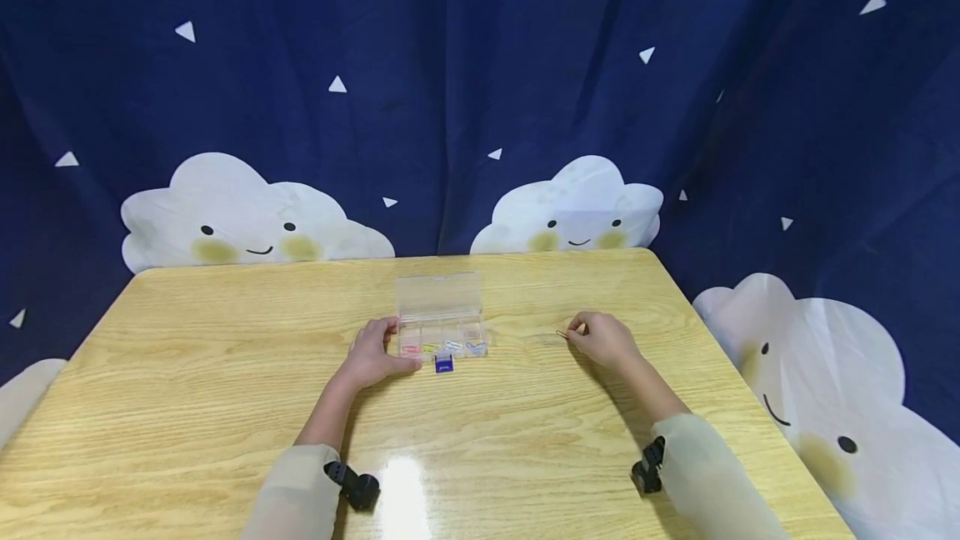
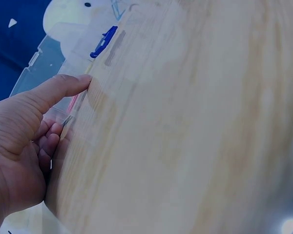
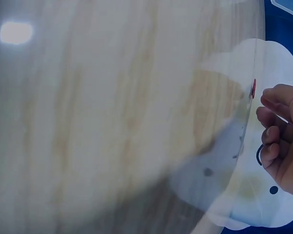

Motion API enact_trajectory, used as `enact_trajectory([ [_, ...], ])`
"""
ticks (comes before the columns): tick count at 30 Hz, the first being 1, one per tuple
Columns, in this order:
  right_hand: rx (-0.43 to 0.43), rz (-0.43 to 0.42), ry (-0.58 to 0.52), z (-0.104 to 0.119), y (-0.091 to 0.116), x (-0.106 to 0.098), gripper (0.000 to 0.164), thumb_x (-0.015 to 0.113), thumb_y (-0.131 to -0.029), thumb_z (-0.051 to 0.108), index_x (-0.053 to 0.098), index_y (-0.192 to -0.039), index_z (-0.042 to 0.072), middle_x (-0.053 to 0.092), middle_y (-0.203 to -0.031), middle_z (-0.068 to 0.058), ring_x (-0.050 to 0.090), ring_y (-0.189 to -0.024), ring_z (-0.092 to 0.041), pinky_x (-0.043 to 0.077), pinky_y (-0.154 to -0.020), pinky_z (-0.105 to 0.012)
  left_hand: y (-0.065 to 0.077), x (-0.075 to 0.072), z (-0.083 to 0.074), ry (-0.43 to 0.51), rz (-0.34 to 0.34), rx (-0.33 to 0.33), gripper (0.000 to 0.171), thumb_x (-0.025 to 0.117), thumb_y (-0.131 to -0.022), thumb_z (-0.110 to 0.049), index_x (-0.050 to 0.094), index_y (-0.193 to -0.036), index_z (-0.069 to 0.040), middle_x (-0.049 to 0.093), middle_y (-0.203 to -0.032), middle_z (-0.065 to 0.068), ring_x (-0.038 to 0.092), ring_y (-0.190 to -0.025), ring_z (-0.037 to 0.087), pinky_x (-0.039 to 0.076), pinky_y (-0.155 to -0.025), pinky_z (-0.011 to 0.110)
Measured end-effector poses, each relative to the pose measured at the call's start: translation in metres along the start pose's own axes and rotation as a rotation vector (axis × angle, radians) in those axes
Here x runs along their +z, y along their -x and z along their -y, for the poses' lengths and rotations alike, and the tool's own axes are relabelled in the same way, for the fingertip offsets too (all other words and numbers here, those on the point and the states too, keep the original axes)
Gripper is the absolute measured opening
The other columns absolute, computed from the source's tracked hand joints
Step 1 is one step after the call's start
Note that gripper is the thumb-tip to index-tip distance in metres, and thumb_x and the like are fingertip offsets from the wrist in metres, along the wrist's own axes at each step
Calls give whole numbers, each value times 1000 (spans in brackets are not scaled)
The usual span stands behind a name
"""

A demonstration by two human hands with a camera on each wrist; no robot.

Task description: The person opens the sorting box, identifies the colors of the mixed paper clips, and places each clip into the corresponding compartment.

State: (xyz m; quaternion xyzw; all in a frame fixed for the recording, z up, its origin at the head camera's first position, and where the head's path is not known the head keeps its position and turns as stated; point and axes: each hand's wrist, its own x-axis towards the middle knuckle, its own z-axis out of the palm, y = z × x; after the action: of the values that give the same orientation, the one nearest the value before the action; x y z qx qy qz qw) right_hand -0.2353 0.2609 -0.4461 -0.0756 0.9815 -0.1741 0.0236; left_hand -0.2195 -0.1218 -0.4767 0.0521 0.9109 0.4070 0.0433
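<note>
A clear plastic compartment box (image 1: 442, 319) stands on the table with its lid (image 1: 438, 296) raised at the back and a blue latch (image 1: 444, 363) at the front. Its front compartments contain small clips: pink (image 1: 409, 349), yellow (image 1: 430, 348), white (image 1: 453, 347) and blue (image 1: 476, 348). My left hand (image 1: 372, 354) holds the box's left end, thumb at the front edge, other fingers round the side and back. To the right of the box, my right hand (image 1: 606, 340) hovers low with bent fingers. A red paper clip (image 3: 254, 88) lies just beyond its fingertips, a small gap showing in the right wrist view.
The wooden table (image 1: 225, 357) extends on both sides of the box. Behind it hangs a dark blue curtain (image 1: 510, 65) with clouds and white triangles. Both sleeves carry a black wrist camera, one on the left (image 1: 352, 486), another on the right (image 1: 648, 467).
</note>
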Motion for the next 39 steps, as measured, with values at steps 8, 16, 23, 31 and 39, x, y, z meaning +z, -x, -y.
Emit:
enact_trajectory([
  [8, -4, 1, 5, -4, 3, 2, 18, 61, -89, 28, 68, -98, 13, 67, -81, -3, 54, -60, -12, 41, -54, -29, 0, 1, 1, -2, 5, -6, 83, 84, -66, -33, 44, -131, -1, 50, -115, 13, 44, -106, 27, 33, -92, 44],
  [16, 13, -2, 1, -6, 2, 7, 20, 62, -89, 31, 69, -99, 16, 70, -86, -3, 58, -64, -11, 44, -57, -30, 0, 3, 2, -2, -22, 11, 82, 85, -64, -30, 46, -130, 0, 53, -116, 14, 46, -106, 27, 35, -93, 43],
  [23, 18, -3, -6, -5, 2, 9, 19, 62, -88, 31, 69, -98, 16, 69, -87, -2, 59, -69, -12, 46, -60, -31, 1, 2, 1, -2, -11, 13, 82, 84, -65, -30, 45, -131, 1, 52, -116, 15, 46, -106, 28, 34, -93, 44],
  [31, 15, -5, -12, -4, 2, 10, 16, 62, -88, 28, 69, -96, 16, 69, -86, -2, 59, -69, -12, 46, -60, -32, 1, 2, 2, -2, -6, 13, 82, 84, -65, -30, 45, -131, 0, 52, -116, 14, 45, -106, 28, 33, -91, 43],
  [39, 9, -24, -5, -3, 0, 9, 15, 62, -88, 28, 67, -91, 15, 66, -79, 0, 53, -59, -10, 42, -55, -29, 0, 1, 1, 6, -6, 5, 82, 84, -66, -30, 45, -132, -1, 51, -119, 14, 45, -107, 27, 34, -92, 44],
])
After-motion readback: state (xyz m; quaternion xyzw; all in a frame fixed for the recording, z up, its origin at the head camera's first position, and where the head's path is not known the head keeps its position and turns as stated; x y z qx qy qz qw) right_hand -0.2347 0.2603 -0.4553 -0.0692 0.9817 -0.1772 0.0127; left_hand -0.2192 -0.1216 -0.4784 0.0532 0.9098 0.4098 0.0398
